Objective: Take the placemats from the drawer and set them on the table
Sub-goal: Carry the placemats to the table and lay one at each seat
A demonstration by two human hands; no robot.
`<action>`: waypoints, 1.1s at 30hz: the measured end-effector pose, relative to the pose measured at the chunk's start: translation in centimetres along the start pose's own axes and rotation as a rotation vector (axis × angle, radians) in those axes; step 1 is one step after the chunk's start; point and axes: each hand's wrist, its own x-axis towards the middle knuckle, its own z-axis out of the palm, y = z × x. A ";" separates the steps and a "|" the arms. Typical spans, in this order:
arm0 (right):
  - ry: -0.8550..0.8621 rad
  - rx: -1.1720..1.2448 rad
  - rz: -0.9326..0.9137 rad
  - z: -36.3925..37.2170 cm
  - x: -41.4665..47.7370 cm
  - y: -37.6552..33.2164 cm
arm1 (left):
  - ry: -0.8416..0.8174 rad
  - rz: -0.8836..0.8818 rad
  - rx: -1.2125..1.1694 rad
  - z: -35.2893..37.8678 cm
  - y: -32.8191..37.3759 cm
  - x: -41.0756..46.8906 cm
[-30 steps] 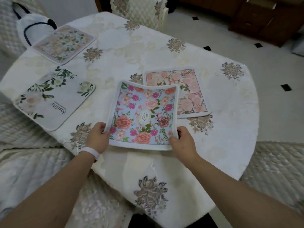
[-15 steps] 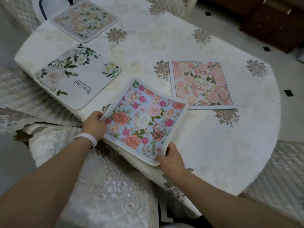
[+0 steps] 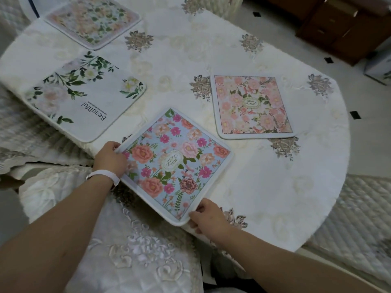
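Standing beside the person, I see a table (image 3: 275, 187) covered with a cream cloth. At nine o'clock on it lies a white placemat (image 3: 84, 98) with green leaves and the word "Beautiful". At eleven o'clock, by the far edge, a pale floral placemat (image 3: 93, 20) lies flat.

The left hand (image 3: 110, 158), with a white wristband (image 3: 103, 176), grips the left corner of the blue floral placemat (image 3: 175, 163). This placemat sits at six o'clock of the table, turned like a diamond. Its far corner seems to rest on the cloth, and its near part reaches over the table edge, above an embroidered chair cover (image 3: 127, 240). The right hand (image 3: 208, 218) pinches the near corner, fingers curled around the white border.

At two o'clock from the blue one, near but not touching, the pink floral placemat (image 3: 251, 106) lies flat. Beyond the table at one o'clock, a dark wooden cabinet (image 3: 338, 24) stands on the tiled floor.
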 end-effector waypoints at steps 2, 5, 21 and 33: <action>0.021 -0.004 0.038 -0.4 0.1 0.0 | 0.009 0.013 -0.005 0.1 0.1 0.0; 0.060 0.056 0.069 -1.2 0.3 0.0 | 0.030 0.016 -0.004 0.4 0.2 0.0; 0.462 -0.439 -0.362 -8.2 6.0 -3.3 | -0.067 0.528 0.387 4.7 3.7 0.2; 0.336 -1.067 -0.630 -6.1 15.7 -7.8 | -0.298 0.781 0.491 14.3 11.2 1.5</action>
